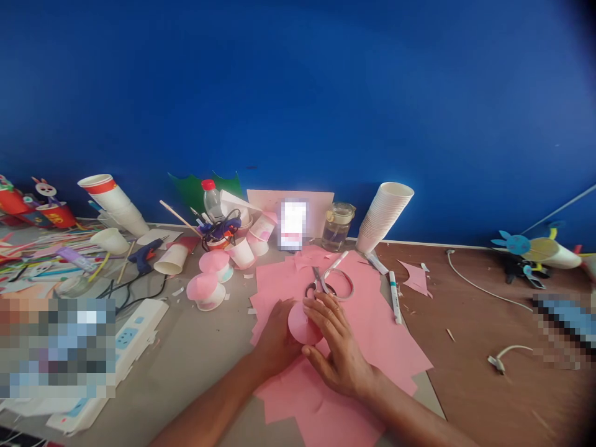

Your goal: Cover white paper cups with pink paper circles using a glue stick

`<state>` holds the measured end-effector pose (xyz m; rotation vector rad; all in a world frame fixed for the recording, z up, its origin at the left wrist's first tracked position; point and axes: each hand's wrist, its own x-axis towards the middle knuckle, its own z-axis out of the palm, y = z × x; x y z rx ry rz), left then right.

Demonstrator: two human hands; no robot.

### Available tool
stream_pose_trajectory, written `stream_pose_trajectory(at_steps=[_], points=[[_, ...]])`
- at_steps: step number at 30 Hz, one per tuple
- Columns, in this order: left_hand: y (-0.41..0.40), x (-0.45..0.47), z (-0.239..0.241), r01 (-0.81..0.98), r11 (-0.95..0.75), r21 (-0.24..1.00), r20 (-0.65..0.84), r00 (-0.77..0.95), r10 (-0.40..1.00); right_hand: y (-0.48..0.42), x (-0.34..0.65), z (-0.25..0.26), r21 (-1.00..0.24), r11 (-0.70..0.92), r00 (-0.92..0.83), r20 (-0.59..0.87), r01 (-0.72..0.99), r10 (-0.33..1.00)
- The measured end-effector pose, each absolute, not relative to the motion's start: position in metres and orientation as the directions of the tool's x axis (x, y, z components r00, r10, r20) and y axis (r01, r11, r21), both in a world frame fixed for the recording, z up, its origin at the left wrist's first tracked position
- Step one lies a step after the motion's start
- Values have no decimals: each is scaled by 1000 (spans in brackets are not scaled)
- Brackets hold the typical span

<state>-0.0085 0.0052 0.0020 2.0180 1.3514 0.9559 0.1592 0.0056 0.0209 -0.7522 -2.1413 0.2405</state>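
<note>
Both my hands meet on a pink-covered paper cup (302, 326) standing on pink paper sheets (367, 329). My left hand (275, 338) wraps round the cup's left side. My right hand (336, 344) presses its fingers against the cup's right side and top, fingers together. Just beyond the cup lie scissors (318, 282) and a clear tape ring (339, 284).
Two pink-topped cups (207, 282) stand to the left, near a glue gun (145, 253) and a white power strip (130, 335). A leaning stack of white cups (384, 214), a glass jar (337, 225), a water bottle (212, 200) and a pen (395, 297) lie further back. Cables cross the brown table on the right.
</note>
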Motion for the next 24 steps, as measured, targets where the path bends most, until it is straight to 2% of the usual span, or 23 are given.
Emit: stream_pose_trajectory(at_steps=[4, 9, 15, 19, 24], points=[[7, -8, 5, 572, -426, 701, 272, 338, 901, 6, 156, 19, -436, 789, -466, 641, 433, 610], [8, -8, 8, 571, -413, 710, 258, 334, 906, 6, 152, 19, -435, 777, -454, 637, 455, 623], [6, -7, 12, 554, -466, 690, 307, 359, 882, 7, 151, 20, -326, 815, -510, 653, 479, 561], [5, -7, 11, 570, -440, 694, 288, 340, 895, 7, 152, 20, -256, 833, -554, 646, 492, 525], [7, -9, 5, 557, -440, 704, 287, 343, 894, 7, 153, 19, -223, 834, -569, 640, 505, 516]])
